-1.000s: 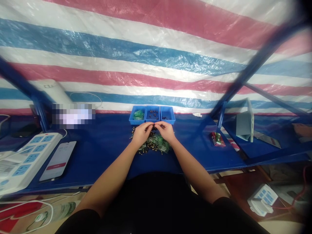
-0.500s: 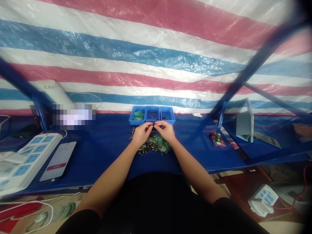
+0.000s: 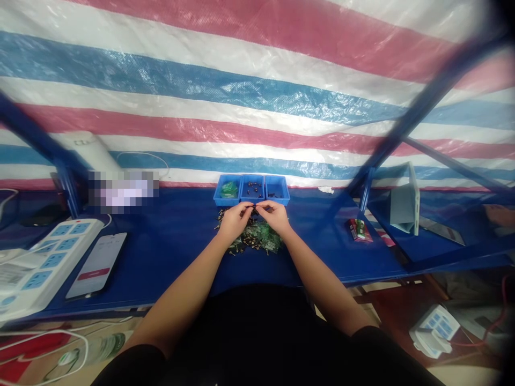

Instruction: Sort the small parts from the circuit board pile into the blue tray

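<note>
My left hand [image 3: 233, 221] and my right hand [image 3: 275, 217] meet fingertip to fingertip above a pile of small parts. Both are closed in a pinch around something small and dark, too small to name. Beneath them, the pile mixes brass-and-dark screw-like pieces [image 3: 251, 239] with clear green plastic pieces [image 3: 263, 236]. Just beyond my fingers stand three blue bins in a row. Green plastic pieces lie in the left bin [image 3: 217, 197], several small dark-and-brass parts in the middle bin [image 3: 252, 178], and a few dark parts in the right bin [image 3: 285, 194].
On the blue table [image 3: 173, 241], a phone [image 3: 96, 268] and a white power strip [image 3: 76, 249] lie at the left. A small red-and-green box [image 3: 361, 229] sits to the right, near a tablet in a stand case [image 3: 404, 206]. Blue metal posts [image 3: 366, 187] frame the table; striped sheeting hangs behind.
</note>
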